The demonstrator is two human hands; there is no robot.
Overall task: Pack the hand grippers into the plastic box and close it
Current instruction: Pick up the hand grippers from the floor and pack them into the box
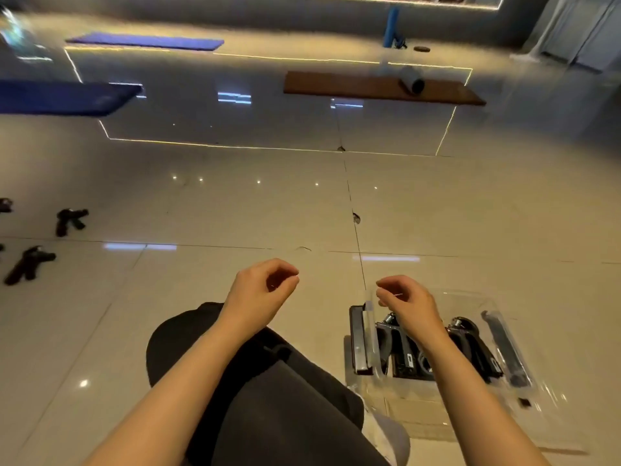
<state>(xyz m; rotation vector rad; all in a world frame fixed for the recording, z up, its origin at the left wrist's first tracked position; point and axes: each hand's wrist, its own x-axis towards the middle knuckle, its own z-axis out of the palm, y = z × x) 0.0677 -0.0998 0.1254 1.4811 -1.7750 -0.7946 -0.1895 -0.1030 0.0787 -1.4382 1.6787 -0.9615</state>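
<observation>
Clear plastic box holds several black hand grippers

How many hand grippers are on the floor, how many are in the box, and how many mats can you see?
Hand grippers on floor, fully in view: 2
Hand grippers in plastic box: 2
Blue mats: 2
Brown mat: 1
Total: 7

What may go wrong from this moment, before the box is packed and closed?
1. Several hand grippers lie far off on the floor to the person's left, away from the plastic box; one may be forgotten.
2. Both hands, the left hand and the right hand, are empty, so every piece there needs a long reach.
3. The grippers in the box lie jumbled and may hinder closing.
</observation>
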